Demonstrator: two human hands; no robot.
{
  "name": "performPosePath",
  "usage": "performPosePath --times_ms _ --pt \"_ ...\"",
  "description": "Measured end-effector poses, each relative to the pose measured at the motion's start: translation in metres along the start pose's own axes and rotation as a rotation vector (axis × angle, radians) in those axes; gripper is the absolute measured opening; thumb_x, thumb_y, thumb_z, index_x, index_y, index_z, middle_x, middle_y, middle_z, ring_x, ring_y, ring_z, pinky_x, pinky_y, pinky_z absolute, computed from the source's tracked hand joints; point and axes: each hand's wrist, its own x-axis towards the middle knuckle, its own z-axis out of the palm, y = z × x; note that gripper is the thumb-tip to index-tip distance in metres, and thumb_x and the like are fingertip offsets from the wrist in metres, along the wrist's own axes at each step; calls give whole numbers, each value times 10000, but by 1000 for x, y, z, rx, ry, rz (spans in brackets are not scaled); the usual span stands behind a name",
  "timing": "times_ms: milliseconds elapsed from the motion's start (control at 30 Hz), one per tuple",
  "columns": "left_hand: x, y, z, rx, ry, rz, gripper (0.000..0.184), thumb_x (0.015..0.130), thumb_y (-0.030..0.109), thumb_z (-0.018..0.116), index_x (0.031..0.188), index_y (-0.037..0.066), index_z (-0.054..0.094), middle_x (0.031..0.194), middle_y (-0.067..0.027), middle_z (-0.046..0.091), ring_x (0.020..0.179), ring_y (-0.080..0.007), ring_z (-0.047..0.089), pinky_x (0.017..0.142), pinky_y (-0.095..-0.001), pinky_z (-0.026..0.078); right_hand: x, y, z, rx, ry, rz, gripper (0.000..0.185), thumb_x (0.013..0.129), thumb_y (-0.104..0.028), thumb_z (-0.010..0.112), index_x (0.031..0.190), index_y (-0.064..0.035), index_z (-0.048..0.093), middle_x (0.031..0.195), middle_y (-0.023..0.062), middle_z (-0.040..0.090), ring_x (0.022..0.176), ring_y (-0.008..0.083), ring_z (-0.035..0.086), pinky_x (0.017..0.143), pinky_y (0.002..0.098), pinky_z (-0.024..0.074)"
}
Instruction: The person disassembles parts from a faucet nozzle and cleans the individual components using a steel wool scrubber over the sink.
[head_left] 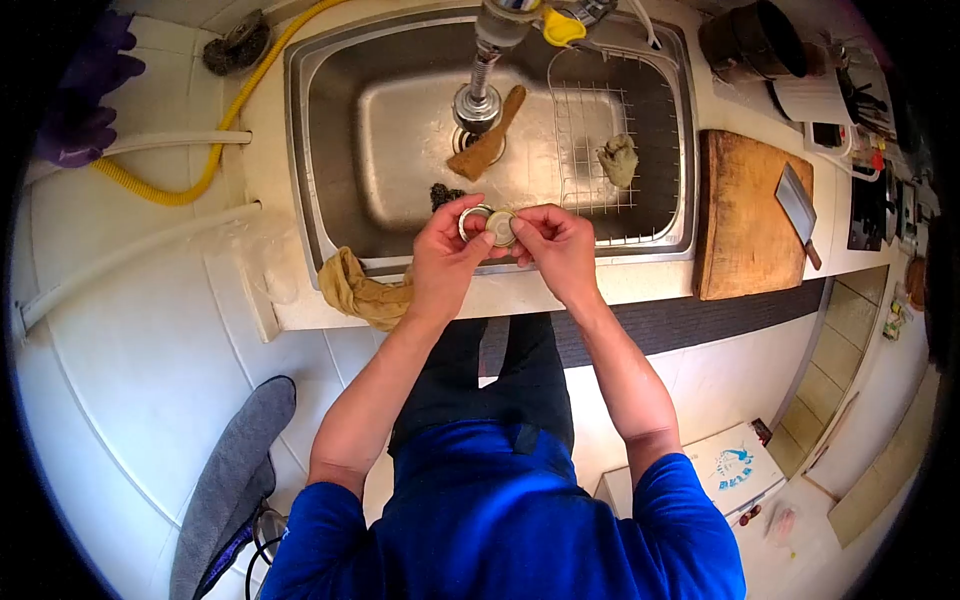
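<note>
Over the front of the sink, my left hand [448, 248] pinches a thin shiny metal ring [463, 222]. My right hand [562, 252] grips a small round pale metal disc with a raised rim, perhaps a lid [502, 229]. The two pieces overlap or touch at their edges, and my left thumb also lies against the disc. Just beyond my left hand is a dark wire scourer [445, 195] in the sink. A brown wooden-looking scraper or brush [487, 140] lies by the drain, below the faucet head [477, 107].
The steel sink [300, 150] holds a wire rack [590, 110] with a greyish cloth or sponge [618, 161] on it. A yellow-brown cloth [362, 290] hangs over the front edge. To the right, a cleaver [797, 205] rests on a wooden cutting board [735, 215].
</note>
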Motion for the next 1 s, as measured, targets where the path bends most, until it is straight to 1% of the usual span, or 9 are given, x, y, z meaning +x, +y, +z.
performPosePath --times_ms 67,233,400,500,733,833,900,933,1000 --pt "2 -3 -1 0 2 -18 444 892 -75 599 1317 17 510 1037 -45 620 948 -149 628 811 -311 594 2 -2 0 50 -5 1 130 925 -47 631 985 65 658 747 72 667 618 99 629 527 226 514" --pt "5 -6 -7 -36 -15 -54 453 903 -66 590 1339 18 496 1065 -48 612 977 -170 632 841 -332 587 5 4 -1 70 -35 18 140 943 -43 594 1000 74 646 752 83 666 616 110 631 530 241 531" --pt "6 -7 -13 -175 -59 -100 442 927 -52 561 1355 23 483 1110 -65 600 1010 -191 631 861 -350 579 5 5 4 67 -47 43 149 954 -41 569 1011 78 637 756 86 667 612 116 633 530 247 537" --pt "5 -5 -13 -271 -25 -138 436 930 -42 568 1351 31 486 1075 -60 591 958 -181 629 832 -346 587 4 5 6 58 -47 42 152 956 -42 567 1014 80 635 758 89 668 611 117 635 526 248 537" --pt "7 -6 -22 -395 -43 -193 423 937 -9 574 1349 40 495 1060 -44 581 979 -197 635 834 -352 591 6 14 12 127 -15 46 154 943 -31 562 1014 92 622 766 99 670 606 129 649 513 248 535" --pt "10 -12 -28 -354 -47 -164 410 955 14 553 1358 31 482 1066 -71 606 965 -184 638 839 -349 587 7 13 14 132 -8 60 156 944 -30 558 1018 95 614 763 103 671 599 135 653 510 248 536" --pt "14 -10 -34 -55 12 -110 409 943 -38 529 1345 34 496 1021 -45 593 916 -153 628 814 -334 597 10 13 15 141 -9 72 156 944 -28 556 1023 95 609 759 105 671 596 139 656 508 248 536" --pt "18 -7 -35 -54 15 -106 409 943 -38 529 1345 34 496 1021 -45 593 916 -153 628 814 -334 597 13 17 14 161 9 104 150 939 -21 552 1027 89 604 768 113 673 600 149 661 507 250 538" --pt "33 3 -39 138 178 -114 426 923 -73 513 1337 26 500 999 -26 577 887 -130 614 796 -322 604 22 21 12 181 19 132 145 934 -13 549 1031 83 599 777 121 675 604 159 666 506 253 541"
